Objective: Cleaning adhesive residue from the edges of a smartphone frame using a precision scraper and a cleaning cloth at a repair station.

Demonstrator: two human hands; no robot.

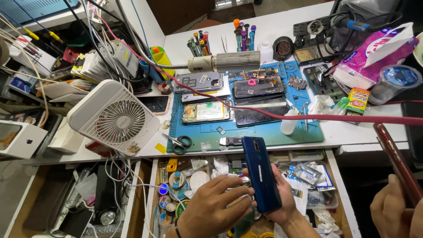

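Observation:
My right hand (284, 205) holds a dark blue phone (261, 172) from beneath, back side up and tilted, over an open drawer (150, 194) of small parts. My left hand (210, 207), with a dark band at the wrist, lies next to it with fingers spread, its fingertips touching the phone's left edge. At the lower right another person's hand (390, 211) holds a red phone (396, 165) upright.
A blue work mat (264, 134) carries several opened phones, scissors (178, 143) and a white bottle (289, 122). A white fan (115, 118) leans at the left. A red cable (335, 118) crosses the desk. A lamp head (224, 61) and a tissue pack (374, 55) stand behind.

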